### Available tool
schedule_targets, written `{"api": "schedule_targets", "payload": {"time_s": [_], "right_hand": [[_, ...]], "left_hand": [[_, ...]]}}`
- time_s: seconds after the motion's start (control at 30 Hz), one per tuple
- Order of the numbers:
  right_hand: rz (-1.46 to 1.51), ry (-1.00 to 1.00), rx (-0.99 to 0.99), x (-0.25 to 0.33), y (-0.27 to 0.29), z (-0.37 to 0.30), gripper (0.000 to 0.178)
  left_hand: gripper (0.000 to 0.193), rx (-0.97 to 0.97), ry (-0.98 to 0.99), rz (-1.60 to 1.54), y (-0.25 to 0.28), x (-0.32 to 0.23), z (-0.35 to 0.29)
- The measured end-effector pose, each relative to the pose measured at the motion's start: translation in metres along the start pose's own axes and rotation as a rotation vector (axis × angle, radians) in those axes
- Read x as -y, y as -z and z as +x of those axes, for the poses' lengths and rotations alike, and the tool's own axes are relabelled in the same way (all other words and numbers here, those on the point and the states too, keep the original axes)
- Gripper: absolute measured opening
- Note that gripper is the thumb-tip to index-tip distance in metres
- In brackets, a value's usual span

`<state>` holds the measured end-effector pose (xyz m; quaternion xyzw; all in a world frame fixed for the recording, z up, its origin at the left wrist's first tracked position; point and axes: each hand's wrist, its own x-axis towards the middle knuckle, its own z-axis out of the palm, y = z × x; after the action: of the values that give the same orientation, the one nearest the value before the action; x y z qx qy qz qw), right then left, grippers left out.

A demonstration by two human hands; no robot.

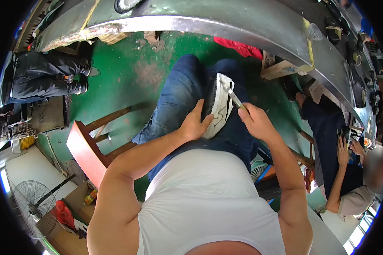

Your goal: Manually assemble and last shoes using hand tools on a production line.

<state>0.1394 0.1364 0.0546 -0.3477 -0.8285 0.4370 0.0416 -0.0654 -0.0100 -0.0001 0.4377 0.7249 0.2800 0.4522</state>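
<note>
A white shoe [220, 111] with dark line markings and a dark edge lies lengthwise across my lap, its far end pointing away from me. My left hand [194, 123] steadies it from the left at the near end, thumb and fingers spread around its side. In my right hand [256, 121] is a slim metal hand tool [234, 97] with a yellowish handle, gripped near its end. The tool's metal end reaches over the far part of the shoe and seems to touch it; its exact shape is too small to tell.
A long metal-edged workbench [178, 21] curves across the far side. A red wooden stool [87, 151] stands at left, and a standing fan [34, 208] at lower left. One person [344, 170] sits working at right; another person's legs [51, 76] show at left. Red cloth [238, 46] hangs below the bench.
</note>
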Motion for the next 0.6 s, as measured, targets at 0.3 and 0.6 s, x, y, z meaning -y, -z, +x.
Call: {"api": "schedule_targets", "payload": {"time_s": [0.3,0.6], "right_hand": [[0.336,-0.375,0.197,-0.008,-0.029,-0.037,0.035],[0.974,-0.228,-0.141,-0.051,-0.066,-0.093,0.043]], "left_hand": [[0.104,0.279,0.051,-0.023,0.02,-0.003,0.01],[0.065,-0.145,-0.356,-0.039,0.11,-0.103,0.002]]}}
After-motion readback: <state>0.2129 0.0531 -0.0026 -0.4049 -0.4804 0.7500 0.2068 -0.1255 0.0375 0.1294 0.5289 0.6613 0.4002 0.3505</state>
